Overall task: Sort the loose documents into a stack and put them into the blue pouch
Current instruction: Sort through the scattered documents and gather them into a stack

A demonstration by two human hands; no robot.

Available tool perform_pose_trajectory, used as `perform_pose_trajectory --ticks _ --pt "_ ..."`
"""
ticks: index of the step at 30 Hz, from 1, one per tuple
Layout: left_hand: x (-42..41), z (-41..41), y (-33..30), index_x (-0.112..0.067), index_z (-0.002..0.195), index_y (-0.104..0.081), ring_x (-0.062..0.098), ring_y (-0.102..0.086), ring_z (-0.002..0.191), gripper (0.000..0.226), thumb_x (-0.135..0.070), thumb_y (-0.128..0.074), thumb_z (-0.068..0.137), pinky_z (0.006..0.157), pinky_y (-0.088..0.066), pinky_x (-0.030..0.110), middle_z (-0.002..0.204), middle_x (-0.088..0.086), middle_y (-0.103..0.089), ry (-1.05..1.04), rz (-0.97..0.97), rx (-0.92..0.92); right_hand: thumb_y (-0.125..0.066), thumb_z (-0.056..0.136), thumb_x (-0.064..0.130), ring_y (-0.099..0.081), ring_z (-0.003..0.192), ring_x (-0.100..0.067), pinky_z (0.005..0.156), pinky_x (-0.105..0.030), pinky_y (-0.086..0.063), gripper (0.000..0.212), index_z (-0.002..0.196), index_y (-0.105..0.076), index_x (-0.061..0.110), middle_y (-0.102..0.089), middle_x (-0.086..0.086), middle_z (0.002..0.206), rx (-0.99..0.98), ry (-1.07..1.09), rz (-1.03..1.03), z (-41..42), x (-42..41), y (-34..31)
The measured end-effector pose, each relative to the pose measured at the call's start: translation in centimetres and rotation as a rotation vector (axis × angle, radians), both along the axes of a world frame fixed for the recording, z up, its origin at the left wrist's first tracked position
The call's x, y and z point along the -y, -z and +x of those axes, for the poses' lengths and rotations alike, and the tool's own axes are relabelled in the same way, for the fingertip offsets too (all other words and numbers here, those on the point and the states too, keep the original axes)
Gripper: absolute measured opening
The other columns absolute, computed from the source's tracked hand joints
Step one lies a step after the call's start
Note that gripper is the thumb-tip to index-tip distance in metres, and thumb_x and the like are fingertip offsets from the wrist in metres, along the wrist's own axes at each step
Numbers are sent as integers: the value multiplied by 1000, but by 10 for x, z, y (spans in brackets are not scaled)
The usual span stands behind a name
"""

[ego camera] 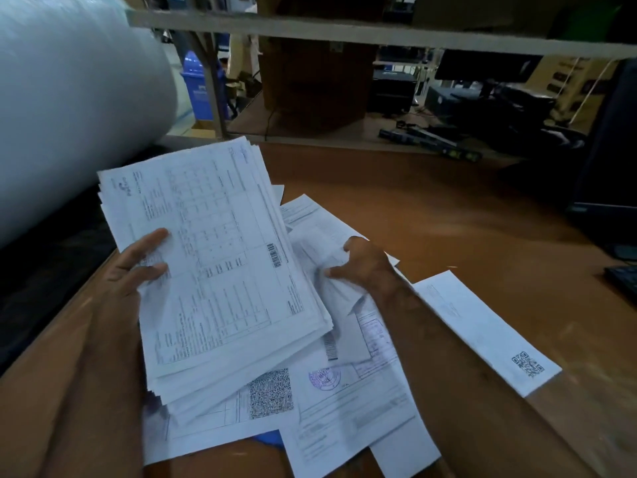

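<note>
My left hand (138, 262) grips a thick stack of printed documents (220, 257), held tilted above the wooden table (448, 229), thumb and a finger on its top sheet. My right hand (362, 263) pinches a crumpled loose sheet (320, 250) just right of the stack. More loose documents (344, 401) lie spread on the table under and below the stack. A folded paper with a QR code (482, 329) lies apart at the right. A small piece of the blue pouch (270, 439) shows under the lower sheets; the rest is hidden.
A large pale roll (69, 98) fills the upper left. A shelf frame (344, 32) with a cardboard box and dark equipment stands behind the table. A dark monitor (610, 160) and a keyboard corner (624, 277) sit at the right edge.
</note>
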State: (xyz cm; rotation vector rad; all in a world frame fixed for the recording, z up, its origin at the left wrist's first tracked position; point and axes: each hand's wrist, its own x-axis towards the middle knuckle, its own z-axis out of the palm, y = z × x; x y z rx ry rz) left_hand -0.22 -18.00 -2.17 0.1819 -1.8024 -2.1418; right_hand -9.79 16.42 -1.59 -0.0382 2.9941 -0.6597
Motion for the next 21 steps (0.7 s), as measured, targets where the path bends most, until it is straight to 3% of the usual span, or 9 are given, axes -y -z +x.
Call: perform_pose_trajectory --ticks 2,4,7,9,10,13,15,17,21 --pt "10 5 0 -28 120 -75 27 -60 130 47 3 -57 90 109 -45 48 142 -1 -63 -21 18 6 -86 79 35 -59 125 -30 103 -37 -49 66 133 -61 8 -62 -9 137 20 39 -157 0 -14 -6" --pt "17 9 -3 -28 122 -74 28 -60 130 49 5 -54 92 106 -50 47 142 -2 -63 -29 20 17 -85 82 25 -69 110 -33 85 -35 -55 46 122 -70 10 -71 -10 119 9 87 -301 -2 -42 -16" --pt "8 6 -12 -26 122 -73 12 -67 114 51 10 -51 93 84 -60 22 136 -2 -65 38 -75 56 -74 92 16 -75 82 -13 60 -23 -54 20 111 -73 12 -73 -6 94 -36 128 -413 1 -91 -38" --pt "-16 2 -18 -14 125 -66 -6 -69 91 49 17 -48 92 68 -53 6 118 -5 -66 121 -206 101 -66 97 8 -67 58 5 49 -12 -48 7 99 -70 13 -69 2 83 -54 133 -454 12 -120 -60" --pt "-27 1 -18 -10 125 -64 -9 -69 88 48 20 -47 92 64 -51 3 113 -7 -65 148 -258 114 -65 98 9 -67 58 4 47 -12 -49 8 99 -70 16 -70 5 84 -70 149 -469 17 -133 -71" --pt "-41 -7 -5 -7 119 -70 15 -65 113 42 18 -49 92 73 -55 10 118 0 -69 152 -339 120 -70 95 18 -75 84 -16 68 -31 -61 18 113 -72 16 -76 0 98 -98 146 -491 23 -164 -96" --pt "-41 -10 1 -12 113 -73 15 -64 111 42 18 -51 92 87 -57 21 118 -2 -70 168 -345 111 -72 94 20 -76 89 -22 81 -42 -62 17 111 -73 21 -78 -2 100 -106 158 -519 25 -178 -107" --pt "-39 -11 5 -14 113 -75 15 -64 113 42 15 -53 93 100 -52 39 120 -5 -70 177 -335 113 -72 95 22 -77 88 -21 81 -42 -61 14 108 -74 25 -79 0 98 -113 161 -543 27 -186 -117" --pt "-27 -7 9 -10 122 -73 24 -59 126 40 11 -54 94 109 -44 48 134 4 -67 147 -317 83 -74 93 22 -77 93 -28 83 -46 -61 22 114 -74 17 -79 -6 101 -195 190 -737 21 -192 -130"
